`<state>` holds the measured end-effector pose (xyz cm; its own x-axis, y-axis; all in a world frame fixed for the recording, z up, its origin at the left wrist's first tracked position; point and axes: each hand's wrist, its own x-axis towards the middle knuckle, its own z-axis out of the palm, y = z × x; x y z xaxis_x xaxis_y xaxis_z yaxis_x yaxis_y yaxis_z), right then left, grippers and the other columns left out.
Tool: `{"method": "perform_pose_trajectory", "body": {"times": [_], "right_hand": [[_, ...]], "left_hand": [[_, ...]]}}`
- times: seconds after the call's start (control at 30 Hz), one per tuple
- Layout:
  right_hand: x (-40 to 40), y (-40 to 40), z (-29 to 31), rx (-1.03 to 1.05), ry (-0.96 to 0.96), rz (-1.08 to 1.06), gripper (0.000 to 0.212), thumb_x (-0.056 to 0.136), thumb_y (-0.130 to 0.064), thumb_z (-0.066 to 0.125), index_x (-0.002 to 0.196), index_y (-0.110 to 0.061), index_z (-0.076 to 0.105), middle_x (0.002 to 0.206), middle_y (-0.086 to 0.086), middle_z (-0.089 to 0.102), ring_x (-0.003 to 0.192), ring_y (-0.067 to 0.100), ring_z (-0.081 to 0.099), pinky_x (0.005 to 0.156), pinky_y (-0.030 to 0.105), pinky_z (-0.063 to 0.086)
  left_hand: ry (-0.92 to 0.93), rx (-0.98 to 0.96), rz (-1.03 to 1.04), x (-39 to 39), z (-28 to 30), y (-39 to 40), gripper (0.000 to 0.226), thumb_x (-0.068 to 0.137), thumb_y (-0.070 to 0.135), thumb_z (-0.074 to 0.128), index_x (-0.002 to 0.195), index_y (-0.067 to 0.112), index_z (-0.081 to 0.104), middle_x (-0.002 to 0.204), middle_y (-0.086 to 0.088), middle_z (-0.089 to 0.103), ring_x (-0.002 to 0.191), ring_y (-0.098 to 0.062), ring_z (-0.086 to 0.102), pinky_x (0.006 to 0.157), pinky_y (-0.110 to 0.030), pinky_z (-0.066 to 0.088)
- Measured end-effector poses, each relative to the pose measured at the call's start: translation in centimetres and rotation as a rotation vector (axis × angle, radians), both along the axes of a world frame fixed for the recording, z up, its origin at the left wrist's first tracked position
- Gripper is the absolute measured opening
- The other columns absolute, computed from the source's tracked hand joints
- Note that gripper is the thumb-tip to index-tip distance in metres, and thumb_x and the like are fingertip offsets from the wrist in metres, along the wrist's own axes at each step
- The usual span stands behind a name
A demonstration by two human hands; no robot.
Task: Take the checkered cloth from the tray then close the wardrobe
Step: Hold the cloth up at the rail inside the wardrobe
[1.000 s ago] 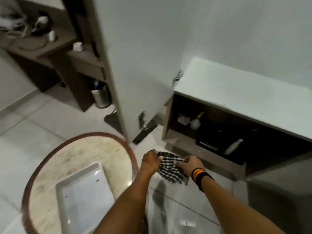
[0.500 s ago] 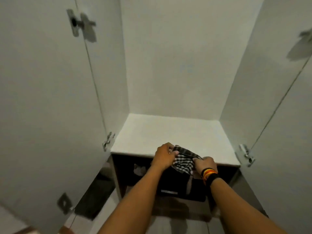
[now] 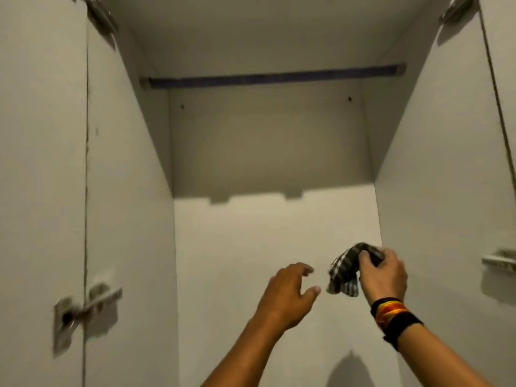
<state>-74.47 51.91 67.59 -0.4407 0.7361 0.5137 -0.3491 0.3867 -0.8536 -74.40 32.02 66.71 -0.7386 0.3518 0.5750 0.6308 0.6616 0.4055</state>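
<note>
right hand [image 3: 384,275] gripped the bunched checkered cloth [image 3: 346,270], raised inside the open wardrobe [image 3: 273,152]. left hand [image 3: 287,296] at the cloth's 9 o'clock, fingers spread, empty, not touching. hanging rail [image 3: 273,78] at 12.

The right hand [image 3: 384,275] covers part of the bunched checkered cloth [image 3: 344,270]; both door hinges [image 3: 83,308] are motion-blurred.
</note>
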Motion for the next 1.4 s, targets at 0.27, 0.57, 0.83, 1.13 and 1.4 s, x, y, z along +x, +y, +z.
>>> {"method": "perform_pose_trajectory", "body": {"times": [0.27, 0.57, 0.83, 1.13, 1.4], "right_hand": [[-3.7, 7.5, 20.5, 0.173, 0.418, -0.289, 0.026, 0.086, -0.026, 0.062, 0.107, -0.009, 0.063, 0.121, 0.023, 0.057, 0.105, 0.040, 0.061, 0.098, 0.040, 0.047], [-6.6, 13.3, 38.0, 0.475, 0.651, -0.518, 0.042, 0.081, -0.024, 0.056, 0.122, -0.014, 0.050, 0.140, 0.016, 0.046, 0.124, 0.035, 0.052, 0.107, 0.041, 0.044], [-11.0, 13.9, 43.0, 0.537, 0.378, -0.678, 0.040, 0.097, -0.025, 0.052, 0.117, 0.010, 0.056, 0.119, 0.037, 0.060, 0.107, 0.055, 0.059, 0.095, 0.060, 0.050], [-12.9, 14.3, 41.4, 0.867, 0.444, -0.671, 0.036, 0.086, -0.032, 0.052, 0.116, -0.014, 0.060, 0.115, 0.020, 0.064, 0.108, 0.042, 0.057, 0.097, 0.052, 0.046], [-14.3, -4.8, 42.1, 0.943, 0.584, -0.648, 0.028, 0.089, -0.036, 0.048, 0.106, -0.026, 0.067, 0.109, 0.003, 0.068, 0.106, 0.034, 0.059, 0.108, 0.046, 0.033]], "left_hand": [[0.746, -0.208, 0.465, -7.8, 19.9, -5.3, 0.063, 0.097, 0.036, 0.047, 0.155, 0.015, 0.033, 0.165, -0.008, 0.030, 0.153, -0.024, 0.026, 0.124, -0.039, 0.019], [1.100, -0.130, 0.871, -10.6, 37.3, -6.9, 0.071, 0.091, 0.035, 0.052, 0.150, 0.001, 0.034, 0.159, -0.026, 0.030, 0.149, -0.040, 0.026, 0.126, -0.055, 0.015], [1.179, -0.080, 0.989, -12.6, 41.5, -7.7, 0.041, 0.096, 0.032, 0.050, 0.124, 0.003, 0.054, 0.114, -0.026, 0.059, 0.104, -0.044, 0.057, 0.110, -0.054, 0.035], [1.216, -0.082, 0.939, -12.4, 41.7, -8.5, 0.039, 0.095, 0.033, 0.052, 0.120, 0.004, 0.056, 0.109, -0.023, 0.060, 0.103, -0.043, 0.057, 0.109, -0.054, 0.034], [1.134, -0.146, 0.917, -11.0, 42.3, -9.1, 0.031, 0.096, 0.037, 0.048, 0.108, 0.010, 0.058, 0.086, -0.014, 0.055, 0.079, -0.031, 0.049, 0.106, -0.052, 0.034]]}}
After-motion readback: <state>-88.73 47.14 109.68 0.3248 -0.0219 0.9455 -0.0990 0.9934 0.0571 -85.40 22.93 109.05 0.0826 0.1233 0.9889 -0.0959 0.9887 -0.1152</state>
